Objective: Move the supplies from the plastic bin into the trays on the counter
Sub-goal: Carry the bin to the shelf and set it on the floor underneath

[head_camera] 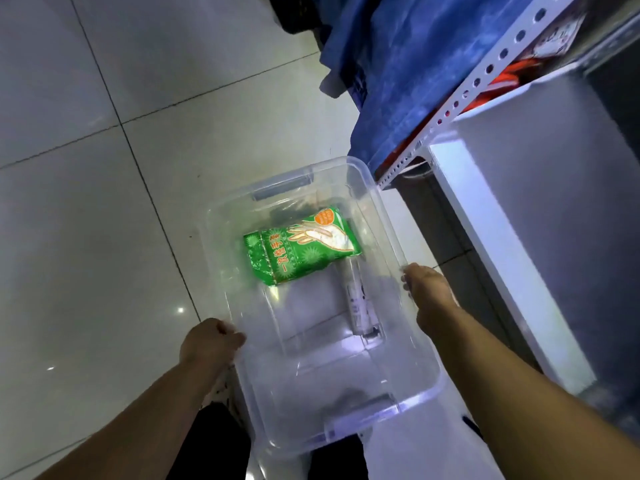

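A clear plastic bin (pixel 391 407) hangs above the tiled floor, held by both hands. My left hand (pixel 207 341) grips its left rim, fingers curled over the edge. My right hand (pixel 429 289) grips the right rim. Inside the bin lies a green packet of disposable gloves (pixel 298 251) toward the far end. A slim clear syringe-like tube (pixel 358 303) lies along the right side of the bin's floor. Something dark shows under the packet's far end, too blurred to name. No trays are in view.
A white perforated metal shelf post (pixel 485 84) runs diagonally at the upper right, with blue cloth (pixel 408 71) hanging beside it and orange items behind it. A white and grey counter edge (pixel 502 258) stands just right of the bin. Glossy floor tiles (pixel 104 202) fill the left.
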Action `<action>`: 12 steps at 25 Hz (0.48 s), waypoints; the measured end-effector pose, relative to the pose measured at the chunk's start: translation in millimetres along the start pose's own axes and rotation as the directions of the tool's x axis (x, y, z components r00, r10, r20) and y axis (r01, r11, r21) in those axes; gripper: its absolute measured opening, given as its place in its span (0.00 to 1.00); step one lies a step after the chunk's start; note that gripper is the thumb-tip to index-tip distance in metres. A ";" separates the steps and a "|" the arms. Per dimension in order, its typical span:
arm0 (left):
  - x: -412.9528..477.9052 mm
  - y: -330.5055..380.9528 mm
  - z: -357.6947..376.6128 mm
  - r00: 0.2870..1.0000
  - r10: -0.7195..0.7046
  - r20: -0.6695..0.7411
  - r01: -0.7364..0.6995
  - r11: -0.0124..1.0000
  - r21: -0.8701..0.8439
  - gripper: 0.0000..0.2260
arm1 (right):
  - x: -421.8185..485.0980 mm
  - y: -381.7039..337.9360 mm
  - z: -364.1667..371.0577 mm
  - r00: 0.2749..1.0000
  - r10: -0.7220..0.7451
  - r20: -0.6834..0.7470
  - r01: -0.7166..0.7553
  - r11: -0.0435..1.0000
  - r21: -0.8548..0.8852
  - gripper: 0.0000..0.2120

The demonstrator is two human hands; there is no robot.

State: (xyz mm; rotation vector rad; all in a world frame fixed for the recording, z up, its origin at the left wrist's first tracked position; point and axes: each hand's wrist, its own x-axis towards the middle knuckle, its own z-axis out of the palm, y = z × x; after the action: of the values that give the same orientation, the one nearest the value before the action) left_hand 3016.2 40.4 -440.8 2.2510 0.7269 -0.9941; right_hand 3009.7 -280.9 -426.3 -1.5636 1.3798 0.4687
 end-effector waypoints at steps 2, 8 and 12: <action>24.6 -3.2 14.2 1.000 0.006 -0.008 -0.006 1.000 0.027 0.06 | 23.1 1.0 12.1 1.000 -0.001 -0.025 0.002 0.997 0.072 0.13; 45.4 -12.1 38.8 1.000 -0.003 -0.017 0.003 1.000 0.026 0.08 | 49.4 8.5 30.6 0.993 -0.095 -0.073 0.100 0.992 0.077 0.14; 41.1 -11.4 40.1 1.000 0.005 -0.004 -0.005 0.999 -0.041 0.08 | 49.3 18.1 29.9 0.977 -0.203 -0.060 0.201 0.979 -0.039 0.14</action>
State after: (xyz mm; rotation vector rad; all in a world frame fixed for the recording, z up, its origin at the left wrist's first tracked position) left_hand 3013.4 31.2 -498.6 2.2194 0.7361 -0.9638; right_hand 3016.1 -280.7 -486.3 -1.7374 1.2491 0.3214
